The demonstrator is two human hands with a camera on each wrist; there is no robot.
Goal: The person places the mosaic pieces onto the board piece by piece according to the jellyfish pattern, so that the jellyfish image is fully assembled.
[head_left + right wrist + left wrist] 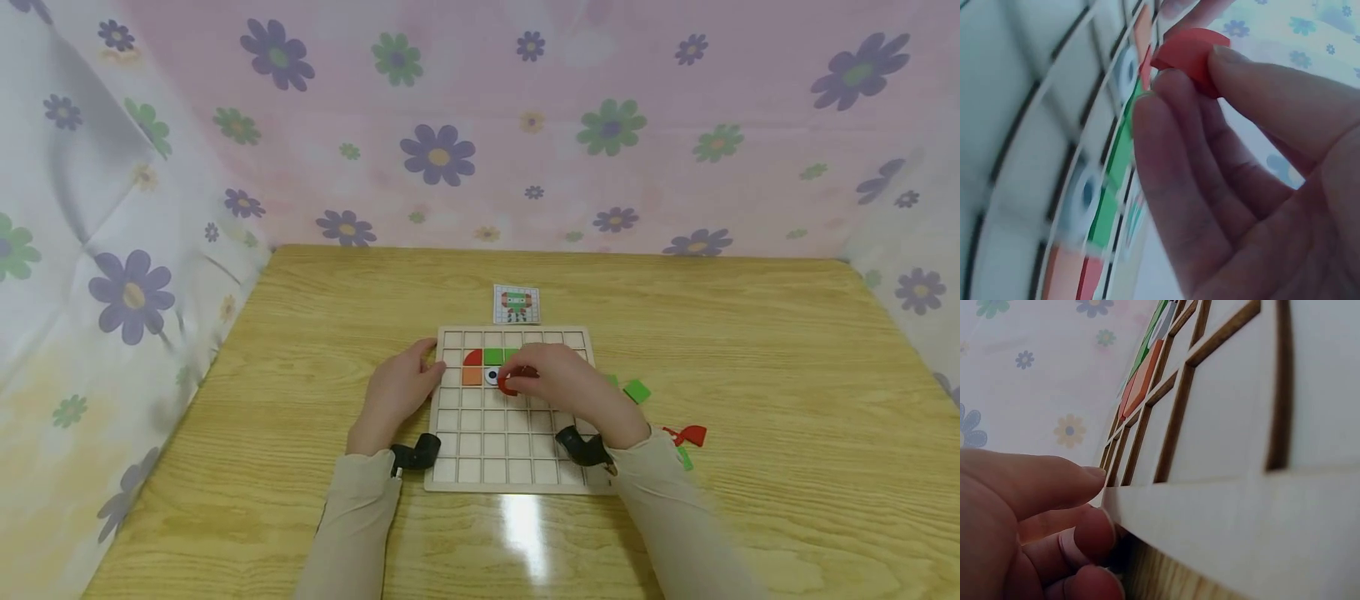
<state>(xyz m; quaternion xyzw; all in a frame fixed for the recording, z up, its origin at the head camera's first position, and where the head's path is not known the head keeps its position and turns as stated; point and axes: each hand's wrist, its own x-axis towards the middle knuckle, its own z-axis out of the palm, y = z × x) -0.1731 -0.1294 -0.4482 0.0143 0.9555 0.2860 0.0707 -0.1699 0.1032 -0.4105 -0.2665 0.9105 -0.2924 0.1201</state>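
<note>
A square wooden grid board (495, 446) lies on the table. My right hand (562, 379) is over its upper part, pinching a red quarter-circle piece (1188, 56) between thumb and fingers. At the board's left edge, my left hand (401, 387) grips the rim (1147, 506), thumb at the top edge and fingertips against the side. Set in the grid are a red quarter-circle (472, 357), an orange square (472, 377), green squares (493, 357) and a white eye tile (492, 375). A second eye tile (1082, 197) shows in the right wrist view; my right hand hides that area from the head.
A small printed picture card (516, 304) lies just beyond the board's far edge. Right of the board are loose pieces, among them a green square (637, 391) and a red piece (693, 435), near my right forearm. Flower-patterned cloth (525, 167) stands behind the table.
</note>
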